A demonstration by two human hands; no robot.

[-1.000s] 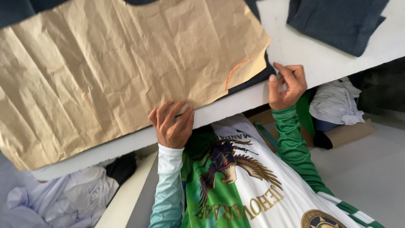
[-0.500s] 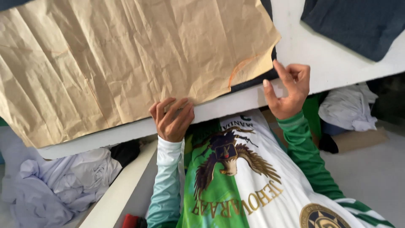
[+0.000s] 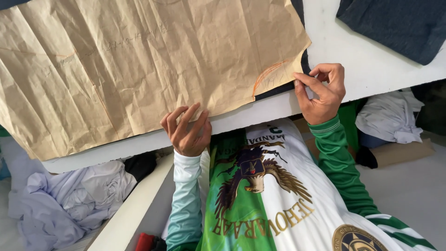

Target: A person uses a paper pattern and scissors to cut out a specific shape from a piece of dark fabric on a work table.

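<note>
Since a second ago the right hand (image 3: pixel 325 93) has been shifted so that the brown paper pattern (image 3: pixel 148 69), spread over the white surface (image 3: pixel 353 60) at upper left, is pinched at its lower right corner by the fingers (image 3: pixel 304 83), while the lower edge is pressed by the left hand (image 3: pixel 188 132) with fingers spread, released.

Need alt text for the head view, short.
A large creased brown paper sheet lies on a white table, the right hand pinching its corner over dark fabric, the left hand with fingertips on its near edge. More folded dark blue cloth lies beyond.
</note>
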